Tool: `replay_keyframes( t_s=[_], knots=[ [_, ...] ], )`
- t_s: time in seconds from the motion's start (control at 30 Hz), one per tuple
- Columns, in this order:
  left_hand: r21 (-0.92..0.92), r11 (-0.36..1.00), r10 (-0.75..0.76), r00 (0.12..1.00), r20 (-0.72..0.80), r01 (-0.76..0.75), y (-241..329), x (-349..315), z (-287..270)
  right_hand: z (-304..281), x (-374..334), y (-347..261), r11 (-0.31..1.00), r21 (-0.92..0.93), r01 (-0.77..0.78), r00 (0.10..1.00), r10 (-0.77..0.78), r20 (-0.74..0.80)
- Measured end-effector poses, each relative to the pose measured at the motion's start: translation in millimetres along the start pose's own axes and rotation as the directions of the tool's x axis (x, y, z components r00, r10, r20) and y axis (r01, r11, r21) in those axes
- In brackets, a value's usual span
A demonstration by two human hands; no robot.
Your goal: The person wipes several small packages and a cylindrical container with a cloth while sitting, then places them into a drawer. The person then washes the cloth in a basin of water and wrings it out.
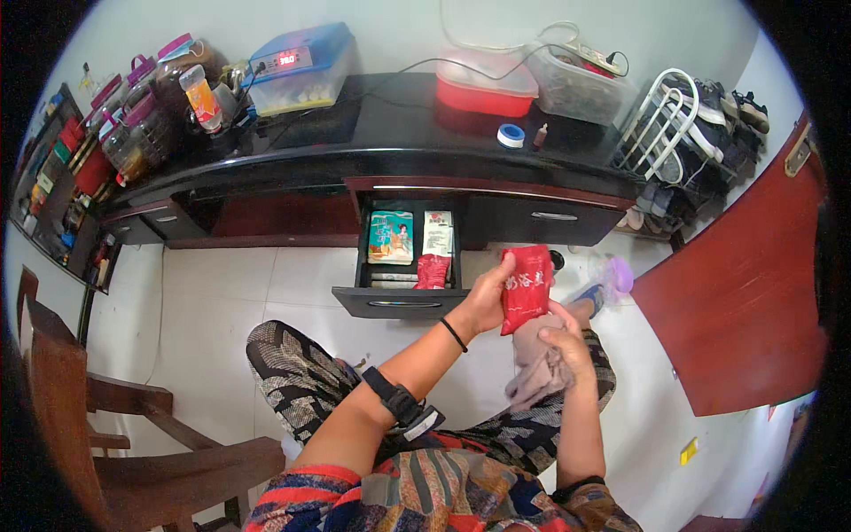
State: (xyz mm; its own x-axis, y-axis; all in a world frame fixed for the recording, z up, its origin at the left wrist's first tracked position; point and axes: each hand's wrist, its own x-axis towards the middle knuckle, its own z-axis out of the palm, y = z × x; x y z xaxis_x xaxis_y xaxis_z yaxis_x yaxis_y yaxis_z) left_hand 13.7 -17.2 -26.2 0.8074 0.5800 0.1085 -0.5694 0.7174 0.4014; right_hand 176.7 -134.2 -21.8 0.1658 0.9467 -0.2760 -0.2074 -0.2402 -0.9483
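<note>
My left hand (pixel 487 300) grips a red packet (pixel 526 288) with white lettering by its left side, held upright over my lap. Just below it, my right hand (pixel 567 350) is closed on a greyish-pink cloth (pixel 534 363) that hangs down and touches the packet's lower edge. To the left of my hands an open drawer (pixel 390 303) juts out from the black cabinet. Inside lie a teal packet (pixel 391 238), a white printed packet (pixel 438 232) and a second red packet (pixel 432 271).
On the black cabinet top (pixel 390 124) stand a blue-lidded box (pixel 301 71), a red container (pixel 486 84), a tape roll (pixel 511 135) and several jars. A shoe rack (pixel 665 124) and a reddish-brown door (pixel 736 293) are at right. A wooden chair (pixel 177 470) stands at lower left.
</note>
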Motion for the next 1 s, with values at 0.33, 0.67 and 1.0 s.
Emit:
replay_keyframes(
  t_s=[0.33, 0.67, 1.0],
  knots=[
    [0.385, 0.916, 0.211, 0.953, -0.215, -0.116, 10, 14, 14, 24, 1, -6, 0.966, 0.033, 0.256, 0.959, -0.25, -0.134],
    [0.772, 0.6, 0.357, 0.934, -0.025, -0.209, 6, 14, 43, -48, -40, -91, 0.665, -0.405, 0.628, 0.304, -0.689, -0.658],
    [0.016, 0.919, 0.391, 0.915, 0.097, -0.394, 18, 7, 32, 83, -34, -56, 0.513, -0.565, 0.646, 0.726, -0.643, 0.245]
  ],
)
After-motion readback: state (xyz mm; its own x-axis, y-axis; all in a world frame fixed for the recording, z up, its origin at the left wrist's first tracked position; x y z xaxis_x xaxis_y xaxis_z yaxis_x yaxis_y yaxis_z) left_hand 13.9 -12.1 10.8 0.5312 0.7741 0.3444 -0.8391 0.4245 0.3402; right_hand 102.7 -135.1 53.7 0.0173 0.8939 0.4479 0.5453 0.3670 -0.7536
